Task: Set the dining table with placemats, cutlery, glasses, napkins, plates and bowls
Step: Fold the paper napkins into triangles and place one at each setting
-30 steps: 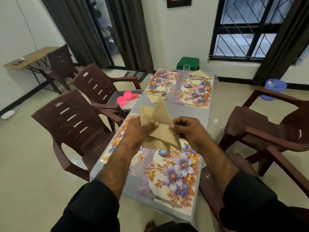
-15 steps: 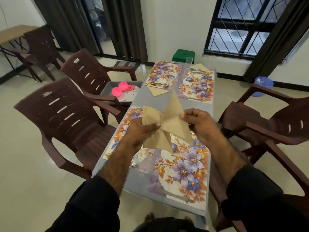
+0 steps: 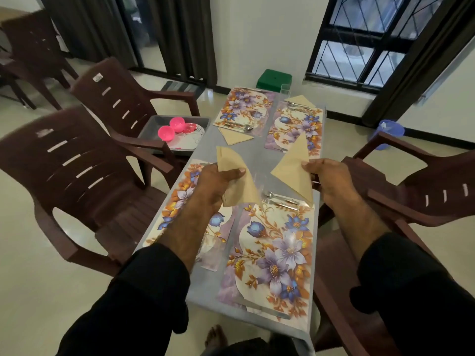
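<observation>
- Head view, nearest first: our bare foot [image 3: 217,336] on the cream floor [image 3: 38,278] at the near end of the dining table [image 3: 205,286], grey top.
- Near right placemat [image 3: 272,255], floral, lies flat; near left placemat [image 3: 177,199] beside it, partly under our left forearm.
- Fork and spoon [image 3: 279,199] lie at the far edge of the near right placemat.
- Left hand [image 3: 216,183]: fingers and thumb curled round a tan napkin [image 3: 235,173], held above the table.
- Right hand [image 3: 327,178]: thumb pinching a second tan napkin [image 3: 295,168], folded to a triangle, lower tip near the cutlery. The two napkins are apart.
- Far end: two more floral placemats [image 3: 244,109], each with cutlery and a folded napkin [image 3: 237,136]; clear glass [image 3: 285,91] at the far edge.
- Left side: two brown plastic chairs [image 3: 77,170]; the far one carries a grey tray [image 3: 156,124] with two pink bowls [image 3: 171,127] and plates [image 3: 189,140].
- Right side: brown chair [image 3: 424,186] just beside the table.
- Room: green stool [image 3: 275,79] against the white wall, barred window [image 3: 367,44], dark curtains [image 3: 185,34], blue tub [image 3: 388,131] on the floor.
</observation>
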